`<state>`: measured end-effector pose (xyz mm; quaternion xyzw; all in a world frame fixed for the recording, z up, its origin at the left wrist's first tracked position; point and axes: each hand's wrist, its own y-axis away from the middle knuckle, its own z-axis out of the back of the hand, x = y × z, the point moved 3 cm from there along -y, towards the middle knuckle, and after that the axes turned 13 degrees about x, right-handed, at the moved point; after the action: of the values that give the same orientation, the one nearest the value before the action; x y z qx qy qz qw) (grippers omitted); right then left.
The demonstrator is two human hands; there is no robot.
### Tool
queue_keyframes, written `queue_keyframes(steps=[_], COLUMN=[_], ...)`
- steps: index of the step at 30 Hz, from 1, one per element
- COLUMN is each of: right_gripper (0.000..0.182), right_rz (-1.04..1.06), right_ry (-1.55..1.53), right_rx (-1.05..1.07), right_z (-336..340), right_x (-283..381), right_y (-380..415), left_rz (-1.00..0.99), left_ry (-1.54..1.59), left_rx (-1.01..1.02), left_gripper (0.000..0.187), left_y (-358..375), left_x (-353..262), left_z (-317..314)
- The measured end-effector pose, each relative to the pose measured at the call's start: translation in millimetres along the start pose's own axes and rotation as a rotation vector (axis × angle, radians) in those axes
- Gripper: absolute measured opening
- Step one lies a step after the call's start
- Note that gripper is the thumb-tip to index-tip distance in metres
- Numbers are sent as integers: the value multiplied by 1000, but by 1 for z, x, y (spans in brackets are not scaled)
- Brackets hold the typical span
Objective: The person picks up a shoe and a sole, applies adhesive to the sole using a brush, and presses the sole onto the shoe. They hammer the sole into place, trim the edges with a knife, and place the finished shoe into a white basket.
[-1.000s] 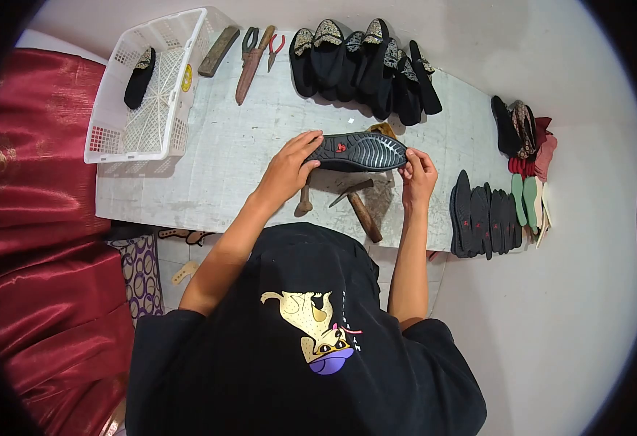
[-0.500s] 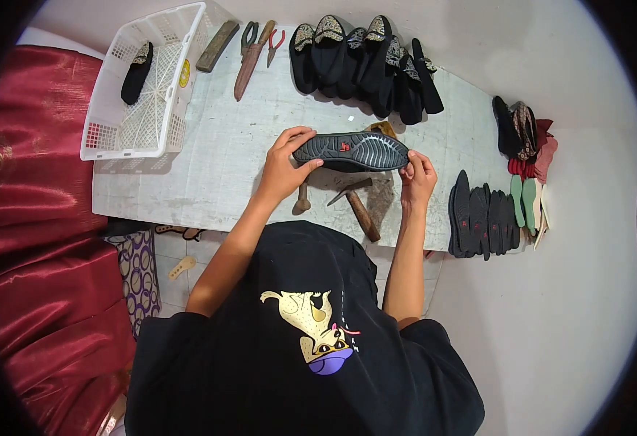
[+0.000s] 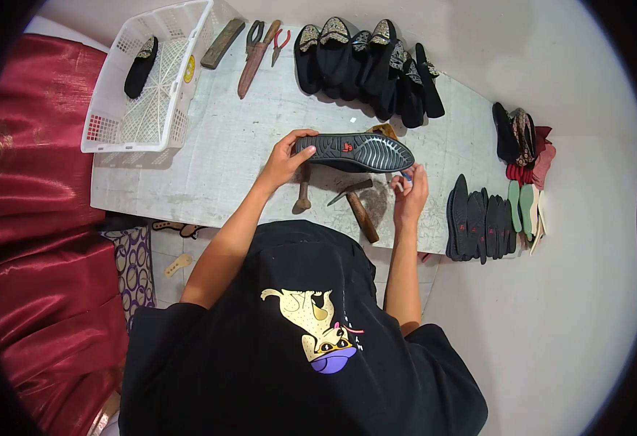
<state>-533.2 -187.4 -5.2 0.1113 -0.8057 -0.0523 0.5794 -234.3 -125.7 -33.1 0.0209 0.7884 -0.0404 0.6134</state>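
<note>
A black shoe (image 3: 358, 151) is held sole up above the table, its ridged sole showing a red mark. My left hand (image 3: 286, 158) grips the heel end, thumb across the sole. Just below the toe end is my right hand (image 3: 410, 195), its fingers closed around a small blue item (image 3: 406, 175) that is too small to name. Below the shoe on the tabletop lie a hammer (image 3: 362, 216) and a wooden-handled tool (image 3: 302, 196) partly covered by the shoe. A yellowish block (image 3: 384, 131) shows behind the shoe.
At the left stands a white plastic basket (image 3: 167, 109) with one shoe (image 3: 141, 69) inside. A worn block (image 3: 223, 43), a sheathed knife (image 3: 254, 69) and red pliers (image 3: 280, 45) lie at the back. Several embellished shoes (image 3: 376, 69) stand beyond; black soles (image 3: 478, 221) are at right.
My right hand has let go of the shoe's toe and dropped slightly, with a blue item now visible in its fingers. My left hand still holds the heel.
</note>
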Motion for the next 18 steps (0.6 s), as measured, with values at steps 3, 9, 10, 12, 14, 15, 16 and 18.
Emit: queue_keyframes(steps=[3,9,10,12,14,15,16,18], right_gripper=[23,41,46,45,43,43,42,40], right_rz=[-192,6,0,-1,-27,-21,-105,-189], right_ry=[274,1438,1359,1362,1334,1337,1327,1335], right_rx=[102,376,384,402,432,430,450,488], right_z=[24,20,22,23,21,16,7,-5], right_x=[-57,-115,-118,-123,-126,-120,-110,-103], right_y=[12,40,38,35,28,28,33,43], left_rz=[-7,-46,-37,-30,-25,-31,-41,-51], left_ry=[12,20,-49,-110,-134,-134,-154,-172], left_rx=[-14,23,27,40,49,50,36,19], left_gripper=[35,36,38,40,45,45,48,51], left_y=[0,0,-1,0,0,0,1,2], left_x=[4,5,4,4,4,2,1,3], left_z=[-1,1,2,-1,-2,-4,-6,-7])
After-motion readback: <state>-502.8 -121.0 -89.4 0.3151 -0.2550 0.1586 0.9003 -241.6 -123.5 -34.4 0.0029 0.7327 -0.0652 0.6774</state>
